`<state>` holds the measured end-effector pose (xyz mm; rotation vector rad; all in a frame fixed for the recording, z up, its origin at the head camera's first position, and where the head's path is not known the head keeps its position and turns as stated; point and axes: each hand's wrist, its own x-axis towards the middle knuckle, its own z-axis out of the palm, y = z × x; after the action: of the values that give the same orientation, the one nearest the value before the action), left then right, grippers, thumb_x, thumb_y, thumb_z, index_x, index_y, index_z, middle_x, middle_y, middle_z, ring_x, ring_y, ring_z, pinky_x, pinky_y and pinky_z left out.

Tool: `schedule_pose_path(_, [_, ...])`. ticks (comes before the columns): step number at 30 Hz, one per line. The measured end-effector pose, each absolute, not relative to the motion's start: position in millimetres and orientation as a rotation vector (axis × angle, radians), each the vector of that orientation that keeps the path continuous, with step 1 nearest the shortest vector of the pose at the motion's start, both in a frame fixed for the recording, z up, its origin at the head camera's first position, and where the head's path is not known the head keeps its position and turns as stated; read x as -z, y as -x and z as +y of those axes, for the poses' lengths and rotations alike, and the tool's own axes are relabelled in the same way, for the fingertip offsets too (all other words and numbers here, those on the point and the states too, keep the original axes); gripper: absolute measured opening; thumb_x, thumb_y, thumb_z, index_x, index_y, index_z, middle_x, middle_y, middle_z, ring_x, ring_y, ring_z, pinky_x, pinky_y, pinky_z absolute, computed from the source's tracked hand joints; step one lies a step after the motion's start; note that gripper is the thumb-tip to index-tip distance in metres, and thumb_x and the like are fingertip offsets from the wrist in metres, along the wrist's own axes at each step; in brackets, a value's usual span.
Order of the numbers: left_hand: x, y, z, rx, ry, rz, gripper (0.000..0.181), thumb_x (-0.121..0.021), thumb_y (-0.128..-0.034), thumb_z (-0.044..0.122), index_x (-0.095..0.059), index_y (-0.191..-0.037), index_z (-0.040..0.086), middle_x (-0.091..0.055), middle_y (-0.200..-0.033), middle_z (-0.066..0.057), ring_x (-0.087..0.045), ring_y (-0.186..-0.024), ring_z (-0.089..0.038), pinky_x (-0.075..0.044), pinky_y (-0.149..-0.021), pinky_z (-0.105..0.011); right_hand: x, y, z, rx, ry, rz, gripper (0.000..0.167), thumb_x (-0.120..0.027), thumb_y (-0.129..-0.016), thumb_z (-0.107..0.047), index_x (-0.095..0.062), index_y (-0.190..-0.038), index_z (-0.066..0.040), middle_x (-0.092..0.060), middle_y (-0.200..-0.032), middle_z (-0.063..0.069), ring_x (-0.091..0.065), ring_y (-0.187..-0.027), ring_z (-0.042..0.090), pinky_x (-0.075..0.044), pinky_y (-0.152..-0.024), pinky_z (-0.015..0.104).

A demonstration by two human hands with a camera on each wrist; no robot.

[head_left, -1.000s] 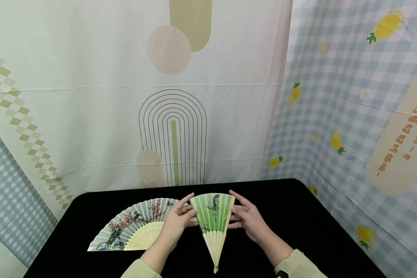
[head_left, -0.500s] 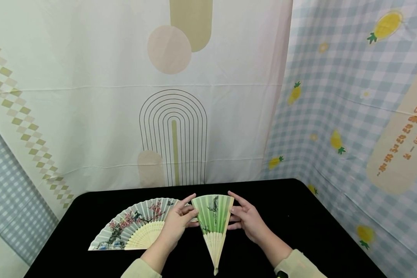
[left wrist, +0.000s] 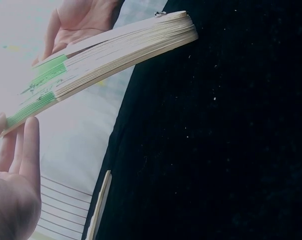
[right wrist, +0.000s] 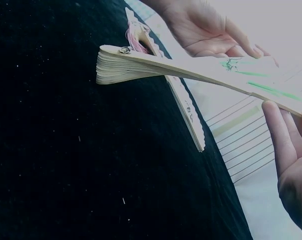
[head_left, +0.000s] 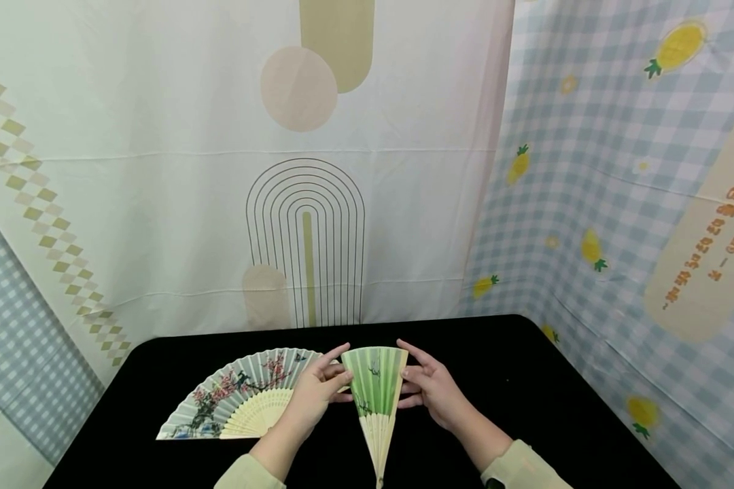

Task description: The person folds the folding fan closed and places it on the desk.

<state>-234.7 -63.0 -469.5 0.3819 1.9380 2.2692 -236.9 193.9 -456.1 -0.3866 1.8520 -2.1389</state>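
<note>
Held a green fan [head_left: 374, 384] part-open over the black table [head_left: 550, 380], rivet end [head_left: 380, 482] toward the body, between left hand [head_left: 310, 392] and right hand [head_left: 438, 392]. Looked light and springy, with slim, stiff ribs [head_left: 376, 435] on the near side of both hands and a thin pleated leaf [head_left: 387, 373] between them, probably easy to crease. Pinched one side edge in each hand, thumb in front, forefingers extended by the top corners. Seemed best taken that way, by the firm outer ribs, with gentle, even pressure. Had a painted fan [head_left: 251, 394] spread open left of the left hand, partly hidden behind it. Was backed by a white curtain [head_left: 177, 204] beyond both hands and a checked curtain [head_left: 605, 170] beyond and right of the right hand.
</note>
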Motion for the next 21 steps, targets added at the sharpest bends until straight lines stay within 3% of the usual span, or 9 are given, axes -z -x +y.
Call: schedule_pose_path(21, [472.2,235.2,-61.2,-2.241,-0.429,1.897,0.06,-0.067,-0.0961,0.013,-0.043,-0.151,0.014,-0.067,-0.116,-0.013,-0.065,-0.099,-0.02,-0.061,-0.075,-0.039,454.3,232.9,188.7,2.081,0.452,1.85,0.067,-0.06,-0.101,-0.019,-0.025,-0.158,-0.013,-0.069,-0.115,0.019,-0.072,-0.089,0.025,-0.062,-0.07,0.04])
